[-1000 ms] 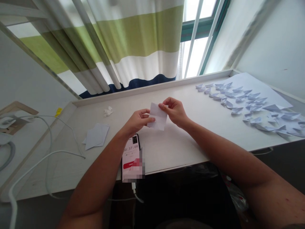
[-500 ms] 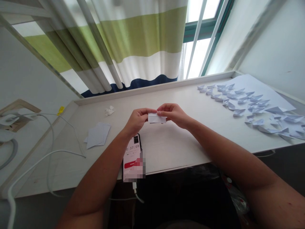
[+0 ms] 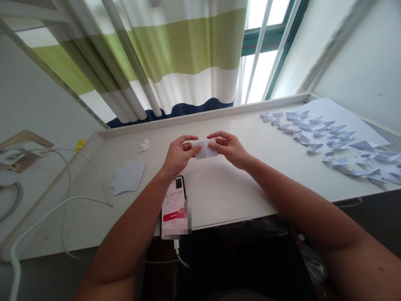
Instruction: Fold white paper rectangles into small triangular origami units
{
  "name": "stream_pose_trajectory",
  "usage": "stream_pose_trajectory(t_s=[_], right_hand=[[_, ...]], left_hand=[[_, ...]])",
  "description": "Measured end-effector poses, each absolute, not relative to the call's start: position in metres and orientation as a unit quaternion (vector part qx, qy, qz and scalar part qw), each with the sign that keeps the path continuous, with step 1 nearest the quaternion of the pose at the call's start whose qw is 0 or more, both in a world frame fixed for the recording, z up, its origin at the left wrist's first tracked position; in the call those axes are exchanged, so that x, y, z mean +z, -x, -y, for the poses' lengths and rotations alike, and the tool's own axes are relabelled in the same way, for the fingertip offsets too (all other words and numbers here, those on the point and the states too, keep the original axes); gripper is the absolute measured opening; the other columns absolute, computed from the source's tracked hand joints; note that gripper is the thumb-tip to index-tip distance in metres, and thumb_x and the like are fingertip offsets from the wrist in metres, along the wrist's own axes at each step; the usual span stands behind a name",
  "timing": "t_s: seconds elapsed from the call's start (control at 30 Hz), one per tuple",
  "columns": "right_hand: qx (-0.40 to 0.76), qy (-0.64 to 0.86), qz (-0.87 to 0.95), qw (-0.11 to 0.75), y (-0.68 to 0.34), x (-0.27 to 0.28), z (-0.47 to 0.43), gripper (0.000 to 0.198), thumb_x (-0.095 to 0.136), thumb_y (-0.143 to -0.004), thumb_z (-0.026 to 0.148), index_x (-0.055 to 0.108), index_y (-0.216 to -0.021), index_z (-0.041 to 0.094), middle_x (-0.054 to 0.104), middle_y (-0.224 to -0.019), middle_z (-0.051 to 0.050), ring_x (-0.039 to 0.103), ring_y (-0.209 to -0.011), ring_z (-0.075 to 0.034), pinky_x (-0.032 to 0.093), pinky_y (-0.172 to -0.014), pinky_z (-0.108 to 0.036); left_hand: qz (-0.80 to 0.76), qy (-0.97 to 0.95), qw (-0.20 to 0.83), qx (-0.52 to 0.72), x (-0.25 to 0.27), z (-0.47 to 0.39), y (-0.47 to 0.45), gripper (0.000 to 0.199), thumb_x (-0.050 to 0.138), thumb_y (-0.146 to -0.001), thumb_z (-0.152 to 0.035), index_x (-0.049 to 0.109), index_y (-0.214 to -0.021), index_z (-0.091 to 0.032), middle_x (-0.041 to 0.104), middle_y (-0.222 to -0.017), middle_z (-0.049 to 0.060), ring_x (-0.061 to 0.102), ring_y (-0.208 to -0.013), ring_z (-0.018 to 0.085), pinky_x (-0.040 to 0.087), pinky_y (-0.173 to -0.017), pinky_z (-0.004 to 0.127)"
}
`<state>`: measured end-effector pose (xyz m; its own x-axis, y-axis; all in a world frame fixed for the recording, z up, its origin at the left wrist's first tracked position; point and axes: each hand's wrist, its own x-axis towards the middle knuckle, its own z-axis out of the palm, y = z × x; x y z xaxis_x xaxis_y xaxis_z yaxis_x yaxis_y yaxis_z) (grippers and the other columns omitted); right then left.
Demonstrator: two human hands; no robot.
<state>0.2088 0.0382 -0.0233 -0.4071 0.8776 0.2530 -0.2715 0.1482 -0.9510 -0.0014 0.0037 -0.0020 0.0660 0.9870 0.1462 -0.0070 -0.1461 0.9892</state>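
Note:
A small creased piece of white paper (image 3: 206,154) is held up above the middle of the desk. My left hand (image 3: 181,154) grips its left side, thumb on the front and index finger raised off it. On the right side, my right hand (image 3: 228,148) pinches it the same way, with the thumb near the upper edge. A crease runs down the middle of the paper. The fingers behind the sheet are partly hidden.
A phone (image 3: 173,205) with a cable lies at the desk's front edge. Loose paper sheets (image 3: 128,177) and a crumpled tissue (image 3: 144,145) are at left. Several folded paper boats (image 3: 314,148) cover the right side. White cables (image 3: 62,202) cross the left end.
The paper has gone from a narrow folded strip to a more opened, creased face turned toward me. Both index fingers have lifted off it, and the thumbs now press its front.

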Motion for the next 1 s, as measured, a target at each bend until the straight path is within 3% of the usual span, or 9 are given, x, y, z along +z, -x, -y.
stream_pose_trajectory(t_s=[0.27,0.4,0.47,0.57,0.63,0.77,0.87,1.0], right_hand=[[0.603,0.254,0.577,0.488,-0.212,-0.022,-0.040,0.028,0.084,-0.085,0.034,0.082,-0.112,0.027,0.078,-0.099,-0.003,0.070,-0.092,-0.020,0.063,-0.085,-0.039],[0.599,0.248,0.584,0.488,-0.211,-0.024,-0.041,0.026,0.087,-0.083,0.036,0.083,-0.106,0.023,0.080,-0.102,-0.005,0.072,-0.093,-0.020,0.064,-0.087,-0.040],[0.590,0.242,0.593,0.491,-0.210,-0.025,-0.041,0.032,0.092,-0.081,0.041,0.083,-0.106,0.022,0.081,-0.100,-0.005,0.073,-0.091,-0.020,0.063,-0.084,-0.038],[0.574,0.248,0.601,0.498,-0.210,-0.026,-0.042,0.044,0.097,-0.076,0.047,0.081,-0.107,0.020,0.081,-0.089,-0.004,0.072,-0.081,-0.018,0.059,-0.075,-0.034],[0.550,0.272,0.607,0.504,-0.211,-0.026,-0.044,0.049,0.099,-0.074,0.050,0.080,-0.107,0.019,0.075,-0.076,0.000,0.067,-0.071,-0.016,0.054,-0.067,-0.031],[0.496,0.325,0.630,0.501,-0.212,-0.026,-0.044,0.050,0.099,-0.073,0.052,0.078,-0.104,0.018,0.063,-0.060,0.006,0.055,-0.057,-0.012,0.043,-0.056,-0.027],[0.480,0.333,0.640,0.499,-0.211,-0.025,-0.042,0.052,0.098,-0.073,0.057,0.077,-0.101,0.018,0.058,-0.057,0.007,0.050,-0.054,-0.011,0.037,-0.051,-0.026],[0.475,0.353,0.634,0.497,-0.210,-0.024,-0.040,0.057,0.096,-0.074,0.066,0.076,-0.096,0.018,0.054,-0.054,0.007,0.046,-0.049,-0.010,0.035,-0.044,-0.024]], left_hand=[[-0.456,-0.530,0.469,0.539,-0.002,-0.007,0.004,0.059,0.103,-0.065,-0.053,0.080,-0.103,-0.014,0.078,-0.076,0.003,0.072,-0.072,0.018,0.061,-0.071,0.033],[-0.450,-0.520,0.477,0.548,-0.004,-0.008,0.006,0.056,0.104,-0.063,-0.053,0.080,-0.095,-0.013,0.082,-0.087,0.008,0.074,-0.077,0.019,0.062,-0.073,0.033],[-0.449,-0.525,0.487,0.535,-0.004,-0.008,0.007,0.054,0.102,-0.066,-0.051,0.080,-0.096,-0.013,0.082,-0.087,0.008,0.075,-0.078,0.020,0.062,-0.074,0.034],[-0.463,-0.566,0.484,0.482,-0.005,-0.007,0.007,0.052,0.095,-0.077,-0.048,0.079,-0.113,-0.015,0.080,-0.086,0.007,0.075,-0.082,0.022,0.062,-0.078,0.037],[-0.479,-0.620,0.420,0.458,-0.006,-0.005,0.006,0.053,0.092,-0.081,-0.044,0.076,-0.125,-0.018,0.081,-0.100,0.010,0.076,-0.095,0.025,0.061,-0.084,0.040],[-0.476,-0.722,0.276,0.419,-0.011,-0.003,0.001,0.065,0.096,-0.076,-0.041,0.073,-0.134,-0.024,0.075,-0.140,0.012,0.069,-0.127,0.031,0.059,-0.096,0.043],[-0.452,-0.753,0.274,0.391,-0.014,-0.001,-0.002,0.062,0.094,-0.079,-0.042,0.074,-0.135,-0.025,0.079,-0.132,0.011,0.072,-0.121,0.031,0.058,-0.098,0.044],[-0.448,-0.752,0.289,0.389,-0.011,0.001,-0.002,0.039,0.081,-0.092,-0.042,0.081,-0.124,-0.021,0.084,-0.118,0.011,0.076,-0.106,0.027,0.060,-0.089,0.038]])
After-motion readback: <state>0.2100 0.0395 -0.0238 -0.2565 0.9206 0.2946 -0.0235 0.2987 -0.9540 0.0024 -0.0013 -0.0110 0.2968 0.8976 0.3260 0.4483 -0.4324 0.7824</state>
